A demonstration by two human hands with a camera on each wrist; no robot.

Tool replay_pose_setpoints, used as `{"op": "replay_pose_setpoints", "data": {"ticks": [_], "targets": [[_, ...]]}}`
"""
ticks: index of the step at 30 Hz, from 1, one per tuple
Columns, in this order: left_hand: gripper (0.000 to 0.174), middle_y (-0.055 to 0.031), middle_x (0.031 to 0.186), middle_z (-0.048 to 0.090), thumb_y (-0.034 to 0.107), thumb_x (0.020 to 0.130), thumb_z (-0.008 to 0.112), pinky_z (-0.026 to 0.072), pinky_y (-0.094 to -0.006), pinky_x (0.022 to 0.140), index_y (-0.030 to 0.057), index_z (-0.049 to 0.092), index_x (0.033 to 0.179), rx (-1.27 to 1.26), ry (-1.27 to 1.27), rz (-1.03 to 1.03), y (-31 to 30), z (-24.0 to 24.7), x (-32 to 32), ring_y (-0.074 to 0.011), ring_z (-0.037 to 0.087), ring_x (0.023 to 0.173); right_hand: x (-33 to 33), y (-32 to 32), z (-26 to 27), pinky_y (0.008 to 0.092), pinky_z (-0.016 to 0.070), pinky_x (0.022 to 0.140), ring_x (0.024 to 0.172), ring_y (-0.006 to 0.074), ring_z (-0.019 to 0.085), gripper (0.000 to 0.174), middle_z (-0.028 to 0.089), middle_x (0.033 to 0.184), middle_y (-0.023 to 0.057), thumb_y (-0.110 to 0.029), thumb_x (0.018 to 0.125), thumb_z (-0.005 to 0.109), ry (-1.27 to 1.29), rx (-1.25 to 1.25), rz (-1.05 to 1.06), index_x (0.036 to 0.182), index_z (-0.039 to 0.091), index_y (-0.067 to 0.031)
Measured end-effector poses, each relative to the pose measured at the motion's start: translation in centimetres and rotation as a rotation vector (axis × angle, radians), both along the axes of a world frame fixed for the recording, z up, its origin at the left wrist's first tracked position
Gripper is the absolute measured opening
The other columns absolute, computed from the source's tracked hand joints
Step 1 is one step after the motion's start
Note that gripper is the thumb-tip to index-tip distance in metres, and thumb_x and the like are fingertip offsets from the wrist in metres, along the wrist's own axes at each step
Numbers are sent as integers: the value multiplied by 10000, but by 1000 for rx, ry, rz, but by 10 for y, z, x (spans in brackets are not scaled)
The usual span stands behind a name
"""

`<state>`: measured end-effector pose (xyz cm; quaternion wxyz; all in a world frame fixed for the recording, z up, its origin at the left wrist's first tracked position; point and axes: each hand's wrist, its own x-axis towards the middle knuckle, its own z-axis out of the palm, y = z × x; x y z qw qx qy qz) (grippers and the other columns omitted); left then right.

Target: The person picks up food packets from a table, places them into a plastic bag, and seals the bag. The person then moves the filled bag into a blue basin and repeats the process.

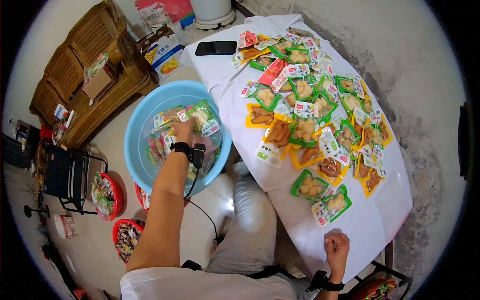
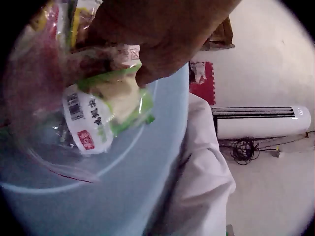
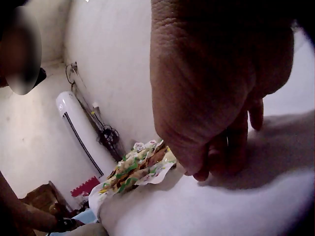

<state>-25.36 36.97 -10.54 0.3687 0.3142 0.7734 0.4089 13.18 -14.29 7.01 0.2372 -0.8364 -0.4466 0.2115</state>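
My left hand (image 1: pixel 183 131) reaches down into a light blue basin (image 1: pixel 135 162) of sealed snack packets (image 1: pixel 204 119). In the left wrist view that hand (image 2: pixel 170 42) overlaps clear plastic, and its thumb is right at a green-edged packet (image 2: pixel 123 101) with a white label. Its other fingertips are hidden among the packets, so I cannot tell whether they grip one. My right hand (image 1: pixel 337 246) rests on the white tablecloth (image 1: pixel 312 245) by the near edge, holding nothing. In the right wrist view this hand (image 3: pixel 216 98) has loosely bent fingers pointing down at the cloth.
Many green- and yellow-edged packets (image 1: pixel 305 131) are spread over the table, with a black phone (image 1: pixel 216 48) at its far left corner. Red baskets (image 1: pixel 116 196) of snacks stand on the floor left of the basin. A wooden bench (image 1: pixel 85 70) is behind them.
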Motion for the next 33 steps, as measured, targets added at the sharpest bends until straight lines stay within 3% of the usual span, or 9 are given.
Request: {"op": "replay_pose_setpoints", "data": {"ticks": [4, 9, 11, 16, 21, 25, 29, 32, 33], "targets": [[749, -190, 1086, 547, 270, 687, 797, 513, -441, 748, -72, 394, 1217, -105, -36, 10, -21, 25, 13, -299, 585, 894, -1, 5, 2, 401, 380, 837, 773, 293, 540, 32, 590, 733, 98, -71, 736, 647, -30, 16, 23, 747, 630, -47], [391, -94, 845, 587, 284, 758, 746, 407, -340, 463, -6, 579, 960, -63, -431, -280, -14, 1, -6, -197, 548, 661, -1, 6, 2, 371, 378, 775, 739, 269, 510, 23, 568, 695, 79, -42, 728, 633, -37, 74, 26, 731, 611, -43], [338, -72, 767, 577, 283, 759, 744, 367, -325, 438, 9, 593, 887, -134, -363, -291, -20, 11, -14, -180, 510, 577, 3, 4, 2, 463, 356, 935, 824, 301, 580, 31, 628, 782, 95, -103, 756, 662, 16, -23, 5, 771, 652, -77], [274, -47, 635, 583, 274, 768, 725, 357, -321, 395, 26, 611, 779, -114, -169, -252, -37, 14, -22, -148, 501, 467, 1, 7, 4, 405, 360, 869, 775, 274, 547, 37, 596, 738, 78, -90, 751, 651, -2, 9, 17, 746, 623, -65], [419, -169, 984, 606, 212, 811, 693, 512, -363, 616, -42, 497, 1081, -138, -376, -300, -34, 16, 23, -248, 619, 781, 3, 7, 1, 368, 360, 823, 754, 253, 517, 51, 569, 695, 59, -73, 749, 644, 0, 35, 50, 731, 603, -50], [412, -190, 960, 606, 120, 822, 674, 514, -366, 646, -73, 446, 1106, -22, -14, -303, -38, 15, 53, -271, 631, 823, 0, 7, 1, 382, 367, 838, 772, 273, 518, 60, 578, 711, 74, -74, 747, 652, -24, 67, 29, 729, 606, -40], [461, -201, 1003, 592, 113, 816, 674, 514, -394, 708, -76, 423, 1154, -40, -355, -284, -32, -20, 28, -283, 623, 880, 1, 5, 0, 380, 381, 826, 766, 282, 522, 54, 583, 722, 87, -70, 746, 649, -16, 72, 34, 727, 609, -40], [525, -221, 1117, 560, 76, 765, 688, 441, -487, 891, -55, 425, 1200, 354, 142, -436, -57, -7, 34, -309, 566, 1045, -1, 4, 1, 375, 389, 795, 742, 277, 521, 62, 574, 705, 80, -74, 743, 649, -31, 100, 30, 724, 602, -40], [566, -210, 1189, 532, 100, 740, 695, 349, -521, 964, -41, 435, 1223, 495, 588, -604, -75, 26, 45, -315, 504, 1129, -1, 3, 1, 375, 389, 795, 742, 277, 521, 62, 574, 705, 80, -74, 743, 649, -30, 103, 29, 724, 602, -40]]}}
